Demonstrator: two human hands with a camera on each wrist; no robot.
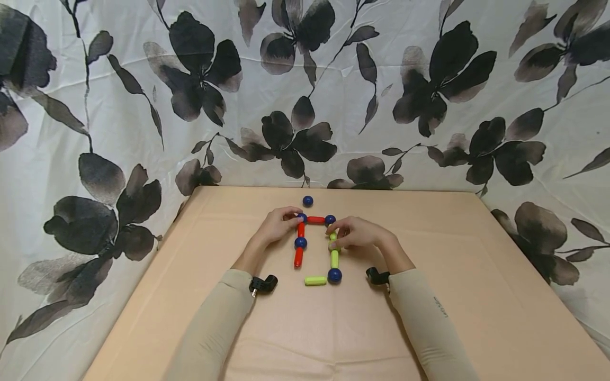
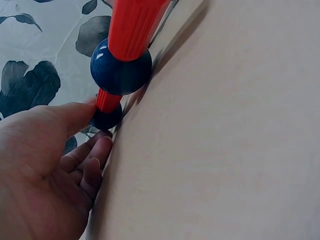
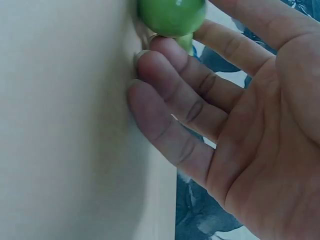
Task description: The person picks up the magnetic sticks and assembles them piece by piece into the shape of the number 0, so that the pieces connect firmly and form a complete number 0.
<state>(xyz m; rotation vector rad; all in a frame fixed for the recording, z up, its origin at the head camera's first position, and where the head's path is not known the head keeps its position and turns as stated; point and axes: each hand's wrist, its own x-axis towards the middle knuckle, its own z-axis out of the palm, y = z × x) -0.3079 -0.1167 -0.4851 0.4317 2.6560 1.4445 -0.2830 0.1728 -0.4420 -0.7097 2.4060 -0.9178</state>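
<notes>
Magnetic-looking rods and balls form an open frame on the table. At its far left corner my left hand point(image 1: 278, 225) pinches a blue ball point(image 2: 106, 120) between thumb and fingers. Red rods point(image 1: 316, 220) run from that ball rightward and toward me, with another blue ball point(image 1: 300, 242) along the left side. On the right side, my right hand point(image 1: 358, 233) holds a green ball point(image 3: 172, 16) with thumb and fingers, its other fingers loosely bent. Yellow-green rods point(image 1: 335, 259) lie in line there, between a far blue ball point(image 1: 330, 219) and a near one point(image 1: 334, 275).
A loose blue ball point(image 1: 307, 201) sits beyond the frame, near the table's far edge. At the near end, a yellow-green rod point(image 1: 315, 281) points left from the corner ball. A floral cloth point(image 1: 371, 106) hangs behind the tan table point(image 1: 457, 254).
</notes>
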